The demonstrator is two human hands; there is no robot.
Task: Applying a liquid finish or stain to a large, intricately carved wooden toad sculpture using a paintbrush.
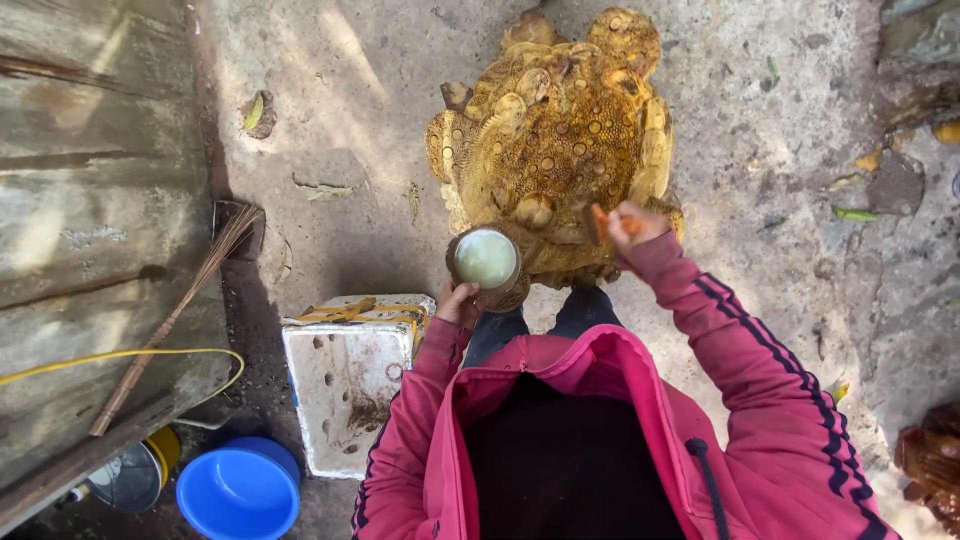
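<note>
Toad sculpture, large and carved, stands on the concrete ground directly in front of the person. Its surface is golden-yellow to ochre, glossy in patches, and covered with raised round warts and coin-like discs; smaller toad forms appear piled over its back, and darker brown shows in the recesses. The lower front edge is partly hidden behind the hands. Left hand is closed around the underside of a small round cup holding pale greenish-white liquid, held just before the sculpture's lower left side. Right hand is closed on a brush with an orange handle, its working end against the sculpture's lower front; the bristles cannot be made out. Both arms wear pink sleeves, the right with dark stripes. To the left of the person sits a white foam box bound with yellow tape, worn and pitted. Near it, at lower left, stand a blue plastic basin and a small tin with a yellow rim. A thin stick broom leans against weathered wooden planks, with a yellow cord running across them.
</note>
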